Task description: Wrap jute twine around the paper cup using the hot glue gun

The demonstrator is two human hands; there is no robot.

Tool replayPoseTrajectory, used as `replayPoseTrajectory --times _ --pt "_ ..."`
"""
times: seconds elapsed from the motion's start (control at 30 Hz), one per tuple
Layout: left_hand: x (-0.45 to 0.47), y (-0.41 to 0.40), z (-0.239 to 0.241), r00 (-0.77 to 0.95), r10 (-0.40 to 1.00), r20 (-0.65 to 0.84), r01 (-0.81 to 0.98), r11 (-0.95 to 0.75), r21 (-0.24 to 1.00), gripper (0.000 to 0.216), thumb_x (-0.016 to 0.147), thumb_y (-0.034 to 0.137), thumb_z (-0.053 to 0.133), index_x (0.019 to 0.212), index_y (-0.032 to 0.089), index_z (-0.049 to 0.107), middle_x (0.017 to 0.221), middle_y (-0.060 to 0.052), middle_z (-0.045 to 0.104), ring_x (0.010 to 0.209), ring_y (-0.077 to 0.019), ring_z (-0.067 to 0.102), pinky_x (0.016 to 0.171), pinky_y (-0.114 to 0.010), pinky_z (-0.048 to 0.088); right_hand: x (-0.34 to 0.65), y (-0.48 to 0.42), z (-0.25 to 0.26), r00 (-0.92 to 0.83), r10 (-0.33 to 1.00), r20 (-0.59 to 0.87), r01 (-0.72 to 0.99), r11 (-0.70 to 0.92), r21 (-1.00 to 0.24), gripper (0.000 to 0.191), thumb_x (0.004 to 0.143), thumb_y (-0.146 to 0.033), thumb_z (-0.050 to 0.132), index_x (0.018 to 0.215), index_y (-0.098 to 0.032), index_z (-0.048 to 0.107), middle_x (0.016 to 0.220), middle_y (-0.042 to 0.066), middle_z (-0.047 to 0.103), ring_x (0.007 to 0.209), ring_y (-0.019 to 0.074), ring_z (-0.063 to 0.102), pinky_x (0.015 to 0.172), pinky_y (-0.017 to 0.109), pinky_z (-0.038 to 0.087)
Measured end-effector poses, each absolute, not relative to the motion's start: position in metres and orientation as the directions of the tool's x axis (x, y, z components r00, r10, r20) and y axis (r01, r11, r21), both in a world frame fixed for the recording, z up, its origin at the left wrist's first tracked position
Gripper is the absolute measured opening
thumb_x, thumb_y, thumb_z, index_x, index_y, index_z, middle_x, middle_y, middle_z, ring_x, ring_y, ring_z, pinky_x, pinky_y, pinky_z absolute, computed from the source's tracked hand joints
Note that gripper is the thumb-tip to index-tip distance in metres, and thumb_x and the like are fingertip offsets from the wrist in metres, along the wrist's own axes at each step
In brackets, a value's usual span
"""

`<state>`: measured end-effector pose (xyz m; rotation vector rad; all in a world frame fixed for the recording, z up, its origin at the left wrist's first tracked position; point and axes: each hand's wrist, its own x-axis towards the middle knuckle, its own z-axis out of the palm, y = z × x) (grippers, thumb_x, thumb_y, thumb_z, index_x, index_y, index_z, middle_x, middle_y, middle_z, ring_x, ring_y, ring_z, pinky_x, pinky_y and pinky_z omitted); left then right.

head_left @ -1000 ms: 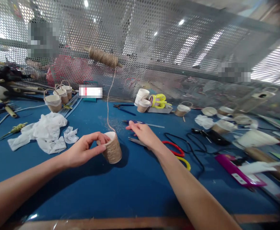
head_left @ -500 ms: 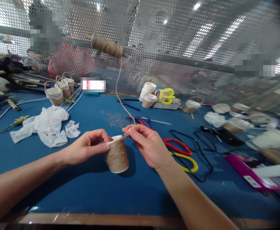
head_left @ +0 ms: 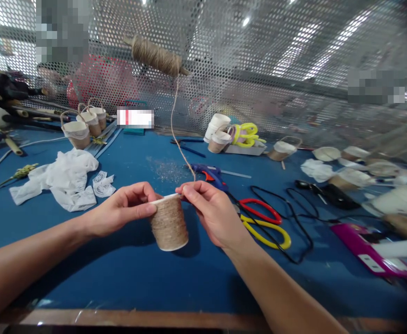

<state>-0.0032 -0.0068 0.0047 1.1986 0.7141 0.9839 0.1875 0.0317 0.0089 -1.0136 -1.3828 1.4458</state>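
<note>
A paper cup (head_left: 170, 225) wrapped in brown twine is tilted above the blue table, its white rim showing at top and bottom. My left hand (head_left: 127, 206) grips it by the rim, thumb outside and fingers at the opening. At the right side of the rim, my right hand (head_left: 212, 208) is closed in a pinch on the twine (head_left: 175, 134). That strand runs up to a twine spool (head_left: 156, 55) mounted at the mesh screen. Just beyond my right hand lies a blue hot glue gun (head_left: 210, 175).
Scissors with red and yellow handles (head_left: 266, 232) lie right of my hand among black cables. White lace cloth (head_left: 67, 178) is at left. Small cups with handles (head_left: 76, 134) stand behind it. A purple power strip (head_left: 366, 250) sits at the right.
The cup has turned slightly, so less of its opening shows. My right hand has come closer against the rim. The view has shifted a little.
</note>
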Motion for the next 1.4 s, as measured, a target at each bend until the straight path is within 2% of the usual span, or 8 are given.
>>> replayPoseTrajectory --times 0.3,0.53,0.83,1.03,1.13,1.27,1.33,1.4 --pt "-0.002 -0.008 0.009 0.435 0.900 0.036 -0.272 0.093 0.958 0.023 0.072 0.032 0.068 0.067 0.015 0.053 0.086 -0.004 0.064 0.083 -0.0160 0.056 0.075 -0.029 0.039 0.186 0.029 0.008 -0.289 0.957 -0.010 -0.066 -0.030 -0.997 0.020 0.069 -0.036 0.068 0.074 -0.018 0.060 0.083 0.003 0.063 0.081 0.0146 0.056 0.081 0.034 0.042" --pt "-0.003 -0.007 0.007 0.459 0.886 0.061 -0.313 0.097 0.945 0.022 0.073 0.030 0.068 0.069 0.015 0.053 0.085 -0.004 0.064 0.082 -0.0156 0.055 0.074 -0.029 0.039 0.185 0.027 0.010 -0.388 0.921 -0.048 -0.122 -0.103 -0.987 0.019 0.073 -0.035 0.066 0.069 -0.019 0.055 0.084 0.002 0.065 0.079 0.0133 0.057 0.079 0.032 0.042" --pt "-0.006 -0.004 0.002 0.482 0.874 0.067 -0.392 0.147 0.908 0.020 0.073 0.027 0.069 0.070 0.015 0.053 0.084 -0.002 0.063 0.084 -0.0154 0.056 0.076 -0.028 0.038 0.184 0.028 0.009 -0.456 0.885 -0.092 -0.240 -0.222 -0.945 0.025 0.068 -0.036 0.072 0.067 -0.019 0.054 0.074 -0.002 0.059 0.074 0.0101 0.052 0.074 0.027 0.038" --pt "-0.006 -0.002 0.001 0.475 0.876 0.078 -0.395 0.133 0.909 0.018 0.072 0.027 0.069 0.071 0.015 0.056 0.084 -0.002 0.065 0.086 -0.0149 0.057 0.078 -0.027 0.038 0.185 0.030 0.011 -0.462 0.879 -0.113 -0.230 -0.242 -0.943 0.028 0.064 -0.035 0.075 0.067 -0.018 0.053 0.070 -0.004 0.055 0.069 0.0093 0.048 0.068 0.025 0.036" --pt "-0.008 -0.001 0.001 0.436 0.899 0.048 -0.339 0.115 0.934 0.018 0.071 0.029 0.071 0.072 0.015 0.060 0.089 -0.004 0.066 0.089 -0.0167 0.057 0.083 -0.031 0.038 0.186 0.031 0.013 -0.452 0.886 -0.101 -0.216 -0.219 -0.952 0.029 0.063 -0.034 0.076 0.066 -0.018 0.051 0.068 -0.004 0.053 0.068 0.0094 0.048 0.067 0.025 0.036" --pt "-0.012 0.009 0.001 0.339 0.940 0.030 -0.308 0.081 0.948 0.032 0.064 0.032 0.075 0.088 0.015 0.064 0.097 -0.007 0.066 0.095 -0.0196 0.057 0.086 -0.032 0.038 0.188 0.035 0.013 -0.421 0.903 -0.086 -0.141 -0.159 -0.977 0.031 0.064 -0.038 0.073 0.066 -0.019 0.049 0.067 -0.004 0.052 0.065 0.0100 0.046 0.063 0.026 0.036" --pt "-0.013 0.018 0.005 0.177 0.983 0.044 -0.320 0.016 0.947 0.032 0.066 0.031 0.072 0.093 0.016 0.062 0.096 -0.007 0.066 0.095 -0.0179 0.057 0.085 -0.031 0.038 0.189 0.038 0.011 -0.382 0.923 -0.053 -0.064 -0.084 -0.994 0.030 0.065 -0.040 0.071 0.068 -0.019 0.050 0.067 -0.004 0.051 0.063 0.0107 0.046 0.061 0.026 0.035" --pt "-0.011 0.024 0.014 -0.013 1.000 0.024 -0.298 -0.026 0.954 0.022 0.070 0.026 0.068 0.089 0.016 0.061 0.078 -0.002 0.065 0.077 -0.0126 0.057 0.075 -0.027 0.040 0.189 0.041 0.009 -0.355 0.935 -0.014 -0.009 -0.018 -1.000 0.029 0.066 -0.041 0.070 0.069 -0.019 0.051 0.066 -0.004 0.051 0.063 0.0110 0.045 0.060 0.026 0.034"
